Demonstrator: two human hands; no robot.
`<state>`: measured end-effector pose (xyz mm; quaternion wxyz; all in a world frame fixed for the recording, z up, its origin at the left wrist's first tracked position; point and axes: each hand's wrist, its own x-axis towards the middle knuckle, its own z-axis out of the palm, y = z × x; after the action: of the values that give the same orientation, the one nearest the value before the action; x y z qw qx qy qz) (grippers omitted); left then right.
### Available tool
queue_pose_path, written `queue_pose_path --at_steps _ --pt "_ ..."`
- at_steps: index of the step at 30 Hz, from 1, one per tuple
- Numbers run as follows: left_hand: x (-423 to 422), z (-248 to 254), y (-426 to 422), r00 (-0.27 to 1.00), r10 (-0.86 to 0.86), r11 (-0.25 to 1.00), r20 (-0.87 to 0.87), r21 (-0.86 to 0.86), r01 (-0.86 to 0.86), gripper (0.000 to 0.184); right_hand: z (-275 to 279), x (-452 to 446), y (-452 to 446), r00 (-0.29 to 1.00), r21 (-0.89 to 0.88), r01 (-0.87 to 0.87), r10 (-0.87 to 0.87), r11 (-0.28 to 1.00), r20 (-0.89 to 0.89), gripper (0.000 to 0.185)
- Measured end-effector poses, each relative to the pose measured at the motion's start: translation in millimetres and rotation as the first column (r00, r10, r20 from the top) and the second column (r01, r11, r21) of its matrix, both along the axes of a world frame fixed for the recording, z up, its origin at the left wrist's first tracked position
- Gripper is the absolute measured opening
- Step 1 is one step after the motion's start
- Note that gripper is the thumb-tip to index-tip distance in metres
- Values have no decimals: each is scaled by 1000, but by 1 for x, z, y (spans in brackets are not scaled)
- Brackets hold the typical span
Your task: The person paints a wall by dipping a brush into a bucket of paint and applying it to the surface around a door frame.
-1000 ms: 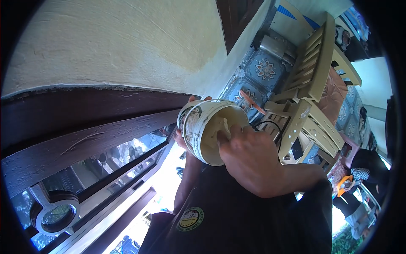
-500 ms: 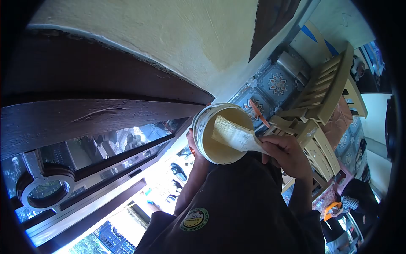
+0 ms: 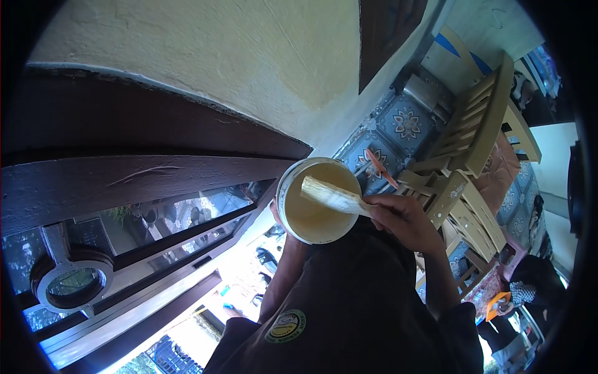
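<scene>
My left hand [image 3: 275,213] is wrapped round the outer side of a white paint bucket [image 3: 341,176], mostly hidden behind it. The bucket is in front of my chest, its mouth facing the camera, with cream paint inside and smears on its rim. My right hand [image 3: 403,219] is closed on the handle of a wide paintbrush [image 3: 331,196]. Cream paint coats the bristles and the lower part of the brush. The brush lies across the bucket's mouth with its narrow edge toward me; whether it touches the rim I cannot tell.
A cream wall [image 3: 249,68] rises ahead, bordered by a dark wooden frame [image 3: 156,118]. At left is a glazed panel with a round fitting [image 3: 75,285]. A slatted wooden bench [image 3: 476,128] stands right on patterned tiles [image 3: 408,124]. Another person [image 3: 529,287] is at lower right.
The brush has turned from showing its broad face to its narrow edge, and has shifted slightly left with my right hand. The bucket sits a little further left and faces the camera more squarely.
</scene>
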<state>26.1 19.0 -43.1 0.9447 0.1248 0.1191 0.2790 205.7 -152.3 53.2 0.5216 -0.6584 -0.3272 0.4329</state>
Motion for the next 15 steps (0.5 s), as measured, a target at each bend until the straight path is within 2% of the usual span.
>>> queue_pose_path --at_steps 1,2,3,5,6,8,9,10,11,12,13,14,15 --pt "-1 0 -1 1000 0 1000 0 -5 0 83 -7 2 0 955 -30 10 -19 999 -294 30" --pt "-1 -1 -2 1000 3 1000 -1 -12 -3 82 -15 4 0 826 -61 8 -41 998 -563 32" --pt "-1 -1 -3 1000 5 1000 -4 -16 -5 82 -23 5 0 827 -52 5 -34 999 -561 32" --pt "-2 -2 -2 1000 7 1000 -4 -18 -7 81 -34 8 3 578 239 11 189 971 -794 35" --pt "-3 0 0 1000 9 1000 -2 -17 -9 81 -34 10 9 582 251 6 201 968 -788 35" --pt "-4 1 2 1000 15 1000 0 -12 -15 81 -29 9 25 712 405 51 251 913 -656 36" --pt "-5 2 3 1000 22 1000 5 -11 -22 80 -19 6 38 715 414 47 258 909 -649 36" --pt "-7 2 4 1000 24 1000 6 -12 -24 80 -2 1 55 881 418 168 55 893 -470 35" --pt "-8 3 4 1000 25 1000 8 -18 -25 80 8 -1 68 949 448 281 -176 849 -262 36" --pt "-10 3 4 1000 29 999 6 -21 -29 80 8 0 78 949 452 282 -176 846 -262 36" --pt "-13 5 5 999 34 999 7 -24 -34 79 3 3 89 931 565 299 -365 769 5 38" --pt "-15 5 5 999 38 999 8 -31 -37 79 -3 6 98 800 673 268 -548 690 244 41" --pt "-19 6 3 999 47 998 13 -41 -46 79 -6 6 105 724 709 274 -624 650 293 41"
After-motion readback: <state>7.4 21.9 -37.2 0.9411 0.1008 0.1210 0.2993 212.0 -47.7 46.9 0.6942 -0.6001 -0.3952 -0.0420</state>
